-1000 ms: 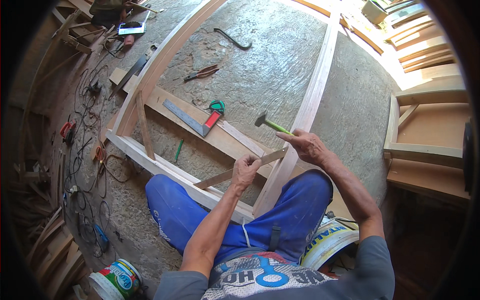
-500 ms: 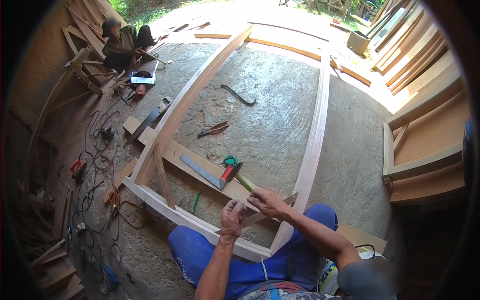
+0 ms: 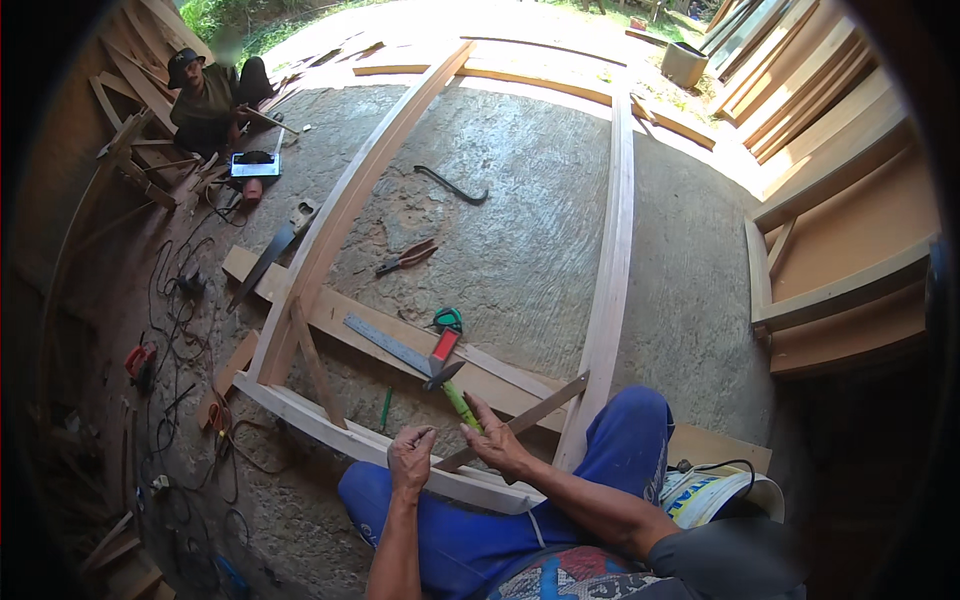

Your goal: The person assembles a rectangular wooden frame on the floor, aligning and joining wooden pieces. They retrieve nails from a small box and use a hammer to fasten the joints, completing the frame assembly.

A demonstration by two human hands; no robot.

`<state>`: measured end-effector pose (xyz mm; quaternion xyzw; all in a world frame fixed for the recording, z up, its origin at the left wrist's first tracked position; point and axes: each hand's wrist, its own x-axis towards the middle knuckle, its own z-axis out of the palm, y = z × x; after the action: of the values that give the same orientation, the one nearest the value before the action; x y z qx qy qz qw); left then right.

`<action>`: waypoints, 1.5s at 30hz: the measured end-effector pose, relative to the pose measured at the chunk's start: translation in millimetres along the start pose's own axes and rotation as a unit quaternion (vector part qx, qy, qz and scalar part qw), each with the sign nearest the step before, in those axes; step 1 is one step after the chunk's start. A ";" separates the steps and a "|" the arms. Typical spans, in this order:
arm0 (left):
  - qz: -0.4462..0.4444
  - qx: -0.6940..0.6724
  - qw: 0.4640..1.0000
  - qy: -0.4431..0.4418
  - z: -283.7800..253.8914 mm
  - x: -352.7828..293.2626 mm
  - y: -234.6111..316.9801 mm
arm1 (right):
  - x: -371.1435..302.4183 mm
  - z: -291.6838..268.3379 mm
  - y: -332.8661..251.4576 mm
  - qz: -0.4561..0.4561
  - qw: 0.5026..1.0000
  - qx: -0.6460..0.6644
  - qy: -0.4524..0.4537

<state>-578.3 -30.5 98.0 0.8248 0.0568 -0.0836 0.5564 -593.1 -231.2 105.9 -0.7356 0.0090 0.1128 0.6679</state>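
My right hand (image 3: 497,443) is closed round the green handle of a hammer (image 3: 459,404), whose dark head points away from me. Just left of it, my left hand (image 3: 409,459) has its fingertips pinched together above the near rail (image 3: 340,430) of a wooden frame; anything in that pinch is too small to make out. Diagonal wooden strips cross the frame's two near corners, one on the left (image 3: 318,365) and one on the right (image 3: 535,412). Past the hammer head lie a try square (image 3: 390,345) with a red stock and a green tape measure (image 3: 447,319) on a board.
Inside the frame lie pliers (image 3: 407,257), a pry bar (image 3: 452,186) and a green pencil (image 3: 386,408). A handsaw (image 3: 270,258) rests by the left rail. Cables (image 3: 180,320) trail at left. Another person (image 3: 205,105) sits far left near a circular saw (image 3: 255,165). A bucket (image 3: 725,495) stands at my right.
The hammer has swung from pointing up-left with its head over the square to a steeper angle, nearer me. My hands have moved slightly apart. The whole view has shifted.
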 end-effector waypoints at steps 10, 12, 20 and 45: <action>-0.030 0.148 0.988 -0.041 9.4 2.5 -28.7 | -41.1 -30.0 1.4 0.107 0.992 -0.028 0.054; -0.025 0.153 0.987 -0.051 9.6 4.1 -37.3 | -42.3 -25.7 6.1 0.108 0.992 -0.043 0.059; -0.022 0.178 0.972 -0.152 4.0 10.6 -36.5 | -35.4 -20.7 11.5 0.092 0.992 -0.058 0.070; 0.154 0.226 0.954 -0.126 -7.7 -11.8 -39.3 | -52.4 -9.8 -3.9 -0.033 0.989 -0.146 0.014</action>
<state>-596.7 -8.7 67.5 0.9106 -0.1617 -0.1105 0.3641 -642.1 -247.6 119.9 -0.8267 -0.0224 0.0801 0.5564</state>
